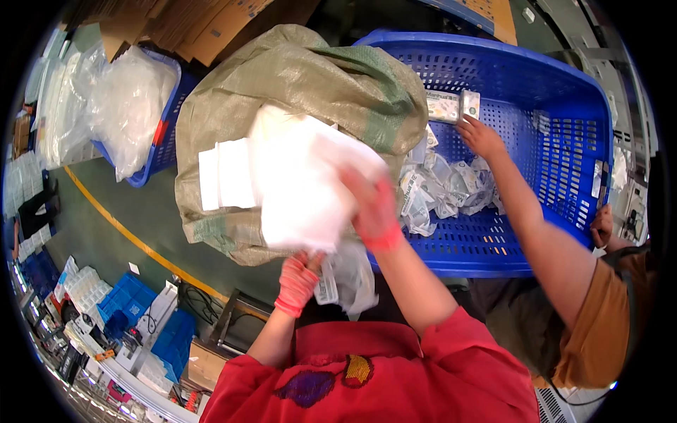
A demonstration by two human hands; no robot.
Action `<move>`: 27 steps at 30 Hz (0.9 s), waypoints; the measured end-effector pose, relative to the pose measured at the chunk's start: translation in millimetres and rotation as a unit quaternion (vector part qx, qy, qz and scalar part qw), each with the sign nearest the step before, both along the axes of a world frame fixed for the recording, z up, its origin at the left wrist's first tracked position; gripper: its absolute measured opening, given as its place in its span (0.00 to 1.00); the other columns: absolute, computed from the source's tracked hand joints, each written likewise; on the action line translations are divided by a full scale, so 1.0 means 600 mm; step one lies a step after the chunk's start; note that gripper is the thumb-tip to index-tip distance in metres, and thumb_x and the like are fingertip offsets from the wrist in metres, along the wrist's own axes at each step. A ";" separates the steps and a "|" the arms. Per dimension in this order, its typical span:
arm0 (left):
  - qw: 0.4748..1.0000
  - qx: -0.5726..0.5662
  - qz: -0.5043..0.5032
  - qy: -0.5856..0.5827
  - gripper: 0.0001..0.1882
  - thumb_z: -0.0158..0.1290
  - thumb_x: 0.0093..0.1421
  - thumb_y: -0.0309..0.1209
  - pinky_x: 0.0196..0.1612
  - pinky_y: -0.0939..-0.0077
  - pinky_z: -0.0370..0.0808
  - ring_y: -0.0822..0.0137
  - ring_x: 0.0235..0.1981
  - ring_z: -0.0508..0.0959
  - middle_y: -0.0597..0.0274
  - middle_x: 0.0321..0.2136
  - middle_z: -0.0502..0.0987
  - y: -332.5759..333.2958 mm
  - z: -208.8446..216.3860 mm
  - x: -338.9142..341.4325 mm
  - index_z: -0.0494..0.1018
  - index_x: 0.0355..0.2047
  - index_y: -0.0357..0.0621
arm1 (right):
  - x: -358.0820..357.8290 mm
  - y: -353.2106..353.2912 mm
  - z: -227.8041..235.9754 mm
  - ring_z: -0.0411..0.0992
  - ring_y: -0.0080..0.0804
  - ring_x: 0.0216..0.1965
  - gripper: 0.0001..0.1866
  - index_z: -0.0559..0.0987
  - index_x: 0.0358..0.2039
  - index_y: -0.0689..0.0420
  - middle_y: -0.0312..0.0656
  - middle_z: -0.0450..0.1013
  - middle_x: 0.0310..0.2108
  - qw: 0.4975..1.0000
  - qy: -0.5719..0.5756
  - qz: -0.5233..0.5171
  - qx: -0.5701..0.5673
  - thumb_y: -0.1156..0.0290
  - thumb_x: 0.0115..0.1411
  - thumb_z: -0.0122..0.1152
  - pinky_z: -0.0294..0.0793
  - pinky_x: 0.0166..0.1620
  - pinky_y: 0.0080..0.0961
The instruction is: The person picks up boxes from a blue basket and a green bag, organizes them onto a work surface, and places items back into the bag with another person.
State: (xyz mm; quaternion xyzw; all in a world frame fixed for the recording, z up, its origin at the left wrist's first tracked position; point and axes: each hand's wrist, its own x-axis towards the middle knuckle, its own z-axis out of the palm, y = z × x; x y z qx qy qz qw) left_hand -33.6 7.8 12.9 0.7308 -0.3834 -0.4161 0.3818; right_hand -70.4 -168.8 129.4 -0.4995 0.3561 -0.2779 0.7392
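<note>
A wrinkled olive-beige woven sack (pixel 296 56) stands open before me, holding bright white flat pieces (pixel 300 183) whose material is washed out by glare. My left hand (pixel 297 280), in a pinkish-red glove, is closed at their near edge. Its fingers seem to pinch a clear plastic bag (pixel 349 278) that hangs beside them with something printed inside. Over the right side of the white pieces is my right hand (pixel 370 208), gloved the same way. Motion smears its fingers, so its grip is hidden.
At right, a large blue plastic basket (pixel 564 92) holds crumpled clear printed bags (pixel 451 187) and small white boxes (pixel 444 106). A co-worker's hand (pixel 483 137) touches one box. Another blue basket (pixel 169 141) with plastic bags stands left. Cardboard (pixel 204 35) lies behind.
</note>
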 end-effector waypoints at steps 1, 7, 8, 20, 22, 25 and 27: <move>0.971 0.044 0.040 0.231 0.13 0.50 0.48 0.32 0.35 0.77 0.66 0.64 0.33 0.71 0.55 0.31 0.71 -0.006 0.029 -0.001 0.69 0.34 0.39 | 0.038 -0.029 -0.020 0.66 0.23 0.33 0.21 0.68 0.37 0.63 0.39 0.68 0.33 0.997 0.045 0.062 0.010 0.65 0.44 0.58 0.65 0.36 0.19; 0.970 0.062 0.134 0.193 0.09 0.46 0.51 0.31 0.24 0.82 0.65 0.76 0.18 0.67 0.60 0.17 0.71 0.068 0.088 0.040 0.70 0.28 0.37 | 0.272 0.037 -0.199 0.63 0.44 0.43 0.36 0.65 0.41 0.62 0.52 0.64 0.41 0.864 0.363 0.164 -0.307 0.43 0.41 0.51 0.61 0.45 0.32; 0.955 0.074 0.144 0.247 0.10 0.45 0.52 0.31 0.24 0.84 0.64 0.79 0.20 0.67 0.65 0.18 0.71 0.069 0.100 0.046 0.70 0.28 0.36 | 0.276 0.052 -0.191 0.62 0.44 0.43 0.35 0.65 0.42 0.61 0.51 0.63 0.42 0.865 0.353 0.220 -0.281 0.44 0.42 0.52 0.61 0.45 0.32; 0.980 -0.083 0.180 0.009 0.16 0.44 0.51 0.31 0.32 0.68 0.66 0.54 0.30 0.70 0.47 0.29 0.70 -0.059 0.039 0.058 0.62 0.40 0.37 | -0.057 -0.204 -0.258 0.67 0.30 0.38 0.12 0.70 0.37 0.59 0.43 0.69 0.36 0.941 0.297 0.082 -0.142 0.71 0.52 0.44 0.65 0.41 0.23; 0.980 -0.077 0.179 -0.042 0.22 0.44 0.50 0.29 0.34 0.67 0.66 0.51 0.31 0.71 0.45 0.30 0.70 -0.063 0.022 0.057 0.56 0.47 0.43 | -0.077 -0.215 -0.306 0.67 0.38 0.40 0.15 0.71 0.38 0.56 0.46 0.69 0.37 0.834 0.468 0.156 -0.247 0.70 0.47 0.50 0.65 0.42 0.28; 0.989 0.045 0.052 -0.127 0.26 0.43 0.50 0.28 0.35 0.66 0.66 0.51 0.30 0.71 0.45 0.31 0.70 -0.019 -0.032 0.054 0.51 0.51 0.51 | -0.068 -0.175 -0.321 0.65 0.41 0.42 0.19 0.66 0.42 0.58 0.47 0.66 0.40 0.699 0.585 0.267 -0.314 0.70 0.47 0.47 0.62 0.46 0.26; 0.970 0.203 -0.033 -0.128 0.30 0.42 0.49 0.27 0.37 0.65 0.66 0.51 0.33 0.71 0.46 0.33 0.70 -0.011 -0.039 0.053 0.47 0.53 0.58 | -0.044 -0.156 -0.293 0.65 0.40 0.42 0.20 0.69 0.40 0.55 0.47 0.67 0.39 0.640 0.621 0.328 -0.311 0.67 0.43 0.50 0.63 0.45 0.30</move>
